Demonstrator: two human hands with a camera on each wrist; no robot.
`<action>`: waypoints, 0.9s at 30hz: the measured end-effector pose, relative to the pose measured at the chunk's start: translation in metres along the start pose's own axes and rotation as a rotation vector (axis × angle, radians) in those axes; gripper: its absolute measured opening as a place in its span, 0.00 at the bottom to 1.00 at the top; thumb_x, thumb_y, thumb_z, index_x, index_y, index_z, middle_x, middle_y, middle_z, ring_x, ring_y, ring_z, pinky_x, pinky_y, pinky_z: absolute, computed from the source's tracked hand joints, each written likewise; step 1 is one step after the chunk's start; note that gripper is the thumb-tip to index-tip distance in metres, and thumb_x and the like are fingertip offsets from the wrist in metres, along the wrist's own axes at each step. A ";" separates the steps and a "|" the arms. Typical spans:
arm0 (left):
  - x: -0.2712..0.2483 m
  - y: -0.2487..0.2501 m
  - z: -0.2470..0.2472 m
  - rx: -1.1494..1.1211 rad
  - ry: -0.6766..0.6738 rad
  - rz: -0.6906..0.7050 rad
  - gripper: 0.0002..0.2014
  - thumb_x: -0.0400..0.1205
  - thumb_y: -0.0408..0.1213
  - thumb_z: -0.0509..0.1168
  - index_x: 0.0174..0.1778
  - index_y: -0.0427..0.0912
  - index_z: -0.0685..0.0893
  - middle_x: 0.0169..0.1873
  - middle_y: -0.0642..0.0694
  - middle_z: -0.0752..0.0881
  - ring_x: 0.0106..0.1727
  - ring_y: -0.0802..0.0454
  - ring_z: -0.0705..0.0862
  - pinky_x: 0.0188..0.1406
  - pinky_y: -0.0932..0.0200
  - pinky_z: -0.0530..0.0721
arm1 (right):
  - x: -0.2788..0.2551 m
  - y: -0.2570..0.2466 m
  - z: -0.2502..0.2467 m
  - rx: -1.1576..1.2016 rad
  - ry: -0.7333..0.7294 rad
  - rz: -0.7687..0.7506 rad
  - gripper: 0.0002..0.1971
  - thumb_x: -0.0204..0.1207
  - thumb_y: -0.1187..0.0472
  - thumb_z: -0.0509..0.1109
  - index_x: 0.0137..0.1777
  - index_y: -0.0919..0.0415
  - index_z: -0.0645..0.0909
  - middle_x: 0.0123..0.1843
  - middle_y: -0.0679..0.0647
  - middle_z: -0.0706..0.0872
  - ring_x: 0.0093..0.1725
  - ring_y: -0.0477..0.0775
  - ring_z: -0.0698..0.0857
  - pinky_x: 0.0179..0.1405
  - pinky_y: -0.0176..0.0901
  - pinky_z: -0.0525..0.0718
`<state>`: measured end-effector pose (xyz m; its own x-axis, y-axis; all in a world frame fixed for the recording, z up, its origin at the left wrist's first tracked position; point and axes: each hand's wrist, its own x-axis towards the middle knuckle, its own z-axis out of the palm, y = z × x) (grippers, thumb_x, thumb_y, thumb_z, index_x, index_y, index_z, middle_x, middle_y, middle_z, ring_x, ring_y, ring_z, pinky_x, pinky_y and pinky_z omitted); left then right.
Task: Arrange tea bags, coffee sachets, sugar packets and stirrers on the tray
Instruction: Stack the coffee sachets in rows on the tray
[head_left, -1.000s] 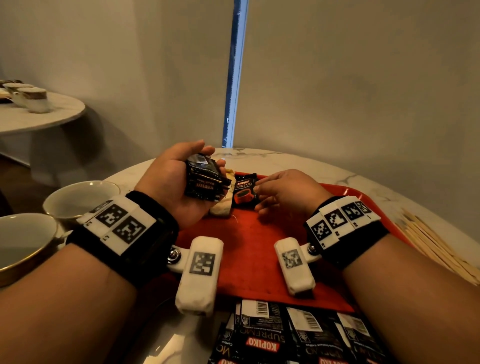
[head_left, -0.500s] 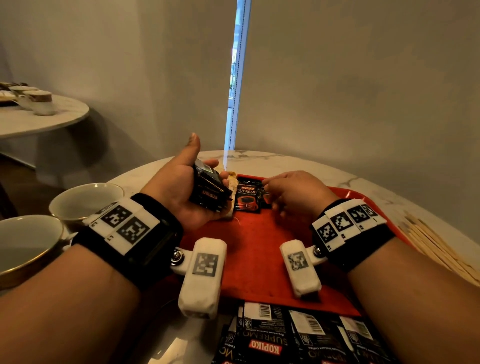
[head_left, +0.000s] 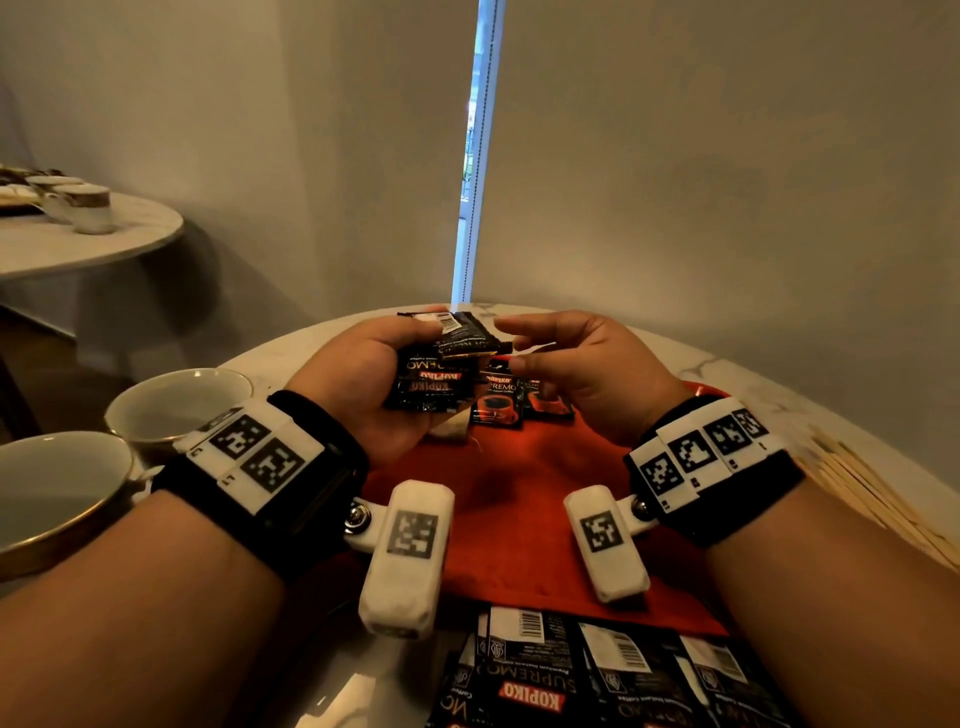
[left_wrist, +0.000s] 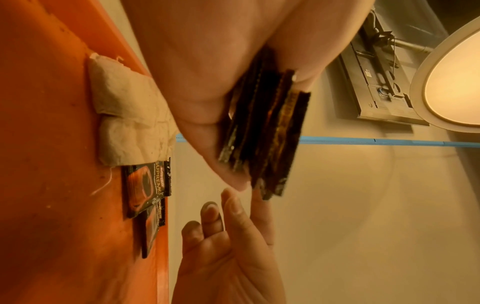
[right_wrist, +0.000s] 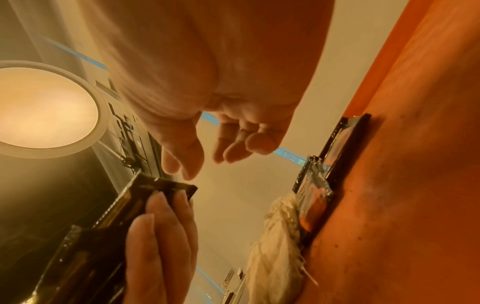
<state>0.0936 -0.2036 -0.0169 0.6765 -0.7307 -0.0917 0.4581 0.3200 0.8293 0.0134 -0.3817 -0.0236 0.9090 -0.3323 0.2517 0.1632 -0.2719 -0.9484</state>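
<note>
several black foil coffee sachets (head_left: 428, 382) fanned in the left hand (head_left: 358, 379), above the red tray (head_left: 519, 519).
its fingers curl round the stack; two more sachets (head_left: 511, 400) lie flat on the tray; the right hand (head_left: 587, 374) reaches in, fingers loosely spread, holding nothing.

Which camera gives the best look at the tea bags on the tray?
The left wrist view: the tea bags lie unobstructed on the red tray. The right wrist view shows them edge-on. In the head view the left hand hides nearly all of them.
</note>
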 end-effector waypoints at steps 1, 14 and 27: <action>0.000 -0.001 0.000 0.016 -0.011 -0.004 0.12 0.87 0.35 0.56 0.59 0.37 0.83 0.39 0.38 0.91 0.35 0.46 0.90 0.47 0.53 0.88 | 0.000 0.000 0.001 0.004 -0.002 -0.008 0.19 0.72 0.74 0.76 0.55 0.49 0.91 0.51 0.57 0.88 0.35 0.44 0.84 0.31 0.35 0.79; 0.000 -0.005 0.000 0.079 -0.059 -0.018 0.12 0.88 0.36 0.56 0.52 0.36 0.83 0.33 0.40 0.90 0.28 0.47 0.89 0.34 0.58 0.86 | -0.003 -0.004 0.001 0.037 -0.080 -0.176 0.10 0.63 0.71 0.79 0.37 0.54 0.94 0.40 0.46 0.90 0.44 0.47 0.90 0.47 0.40 0.88; 0.002 -0.005 -0.003 0.015 0.045 0.060 0.11 0.79 0.32 0.68 0.57 0.47 0.86 0.41 0.44 0.84 0.36 0.51 0.81 0.35 0.55 0.78 | 0.001 -0.011 0.003 0.100 0.144 -0.109 0.09 0.78 0.75 0.70 0.41 0.62 0.84 0.35 0.53 0.91 0.37 0.51 0.90 0.37 0.41 0.89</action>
<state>0.0943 -0.2049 -0.0226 0.7277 -0.6827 -0.0659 0.4078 0.3534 0.8419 0.0137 -0.3759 -0.0140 0.8207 -0.4337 0.3721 0.3016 -0.2243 -0.9267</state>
